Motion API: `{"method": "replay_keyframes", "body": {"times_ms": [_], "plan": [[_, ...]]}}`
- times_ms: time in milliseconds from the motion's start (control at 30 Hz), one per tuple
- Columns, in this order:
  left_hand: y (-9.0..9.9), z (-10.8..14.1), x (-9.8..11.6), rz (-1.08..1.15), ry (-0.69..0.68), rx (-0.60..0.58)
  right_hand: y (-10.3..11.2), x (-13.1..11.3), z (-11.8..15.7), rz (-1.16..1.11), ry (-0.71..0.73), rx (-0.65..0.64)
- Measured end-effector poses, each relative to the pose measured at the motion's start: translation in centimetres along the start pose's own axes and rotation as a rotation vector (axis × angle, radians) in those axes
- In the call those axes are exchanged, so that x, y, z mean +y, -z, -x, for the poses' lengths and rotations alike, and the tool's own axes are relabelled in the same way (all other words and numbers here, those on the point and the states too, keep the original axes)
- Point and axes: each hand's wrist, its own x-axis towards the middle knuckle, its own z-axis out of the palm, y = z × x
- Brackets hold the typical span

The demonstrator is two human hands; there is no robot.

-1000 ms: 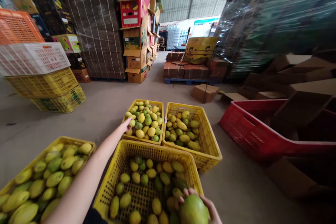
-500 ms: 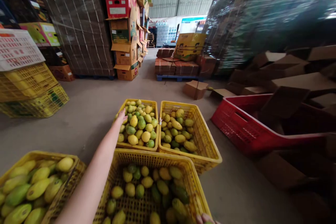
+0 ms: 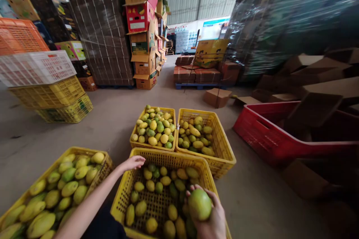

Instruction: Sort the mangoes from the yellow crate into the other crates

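Observation:
My right hand (image 3: 210,211) is wrapped round a green papaya (image 3: 199,204), held over the right side of the front yellow crate (image 3: 168,154). More yellow-green papayas lie loosely on the floor of that crate, which shows between them. My left hand (image 3: 134,163) hovers by the crate's far left corner, fingers stretched out and nothing in them. Just beyond stands a full yellow crate of small round yellow and green fruit (image 3: 153,141). Beside it is another yellow crate (image 3: 224,149), partly filled with fruit.
At my left, a crate heaped with papayas (image 3: 67,188) sits on the floor. A red bin (image 3: 260,134) with cardboard stands at the right. Stacked crates (image 3: 47,93), carton stacks (image 3: 143,59) and wrapped pallets (image 3: 252,37) line the sides.
My left hand has drawn back from the far left crate to the front crate's corner. My right hand has come up into view with a green papaya. The view has swung left.

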Motion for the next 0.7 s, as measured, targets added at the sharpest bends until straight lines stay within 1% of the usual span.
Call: {"method": "replay_keyframes", "body": {"times_ms": [100, 167, 233, 300, 400, 500, 567, 633, 700], "plan": [[0.1, 3.1, 0.5, -0.079, -0.090, -0.122, -1.0, 0.7, 0.9, -0.006, -0.032, -0.014], [0.0, 5.0, 1.0, -0.130, -0.176, -0.147, -1.4, 1.1, 1.4, -0.020, -0.055, -0.016], [-0.4, 6.7, 1.2, -0.190, -0.230, -0.122, -1.6, 1.6, 1.4, -0.014, -0.063, -0.017], [-1.2, 8.4, 0.8, -0.261, -0.255, -0.066, -1.5, 2.3, 1.0, 0.011, -0.038, -0.002], [-2.6, 10.3, -0.6, -0.422, -0.243, 0.027, -0.6, 3.8, -0.1, 0.113, -0.014, 0.095], [-3.4, 11.5, -2.1, -0.584, -0.228, 0.096, 1.2, 5.6, -0.5, 0.217, -0.092, 0.175], [-3.4, 11.8, -2.7, -0.622, -0.232, 0.090, 2.4, 6.6, -0.2, 0.239, -0.125, 0.169], [-3.2, 11.9, -2.9, -0.626, -0.232, 0.061, 2.9, 6.9, 0.1, 0.238, -0.093, 0.129], [-2.9, 11.9, -3.1, -0.630, -0.240, 0.054, 2.2, 5.9, 0.0, 0.214, 0.010, 0.047]]}}
